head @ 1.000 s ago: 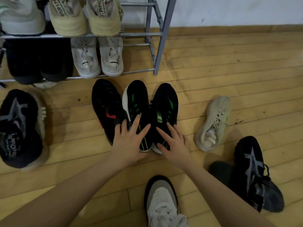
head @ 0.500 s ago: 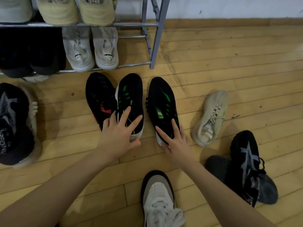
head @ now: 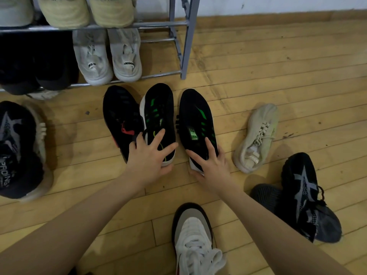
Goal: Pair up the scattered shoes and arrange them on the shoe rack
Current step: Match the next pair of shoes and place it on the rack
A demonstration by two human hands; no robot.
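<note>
Grey metal shoe rack [head: 184, 46] partly filled with paired shoes; black green-striped sneaker pair still on floor, left sneaker [head: 158, 116] gripped by left hand [head: 148, 160], right sneaker [head: 196, 124] by right hand [head: 211, 165]; several singles left scattered.

2 black green-striped shoes [head: 158, 114] [head: 195, 120] lie apart, toes toward the shoe rack [head: 185, 42].

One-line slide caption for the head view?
Both hands grasp the green-striped black pair before the rack.
</note>
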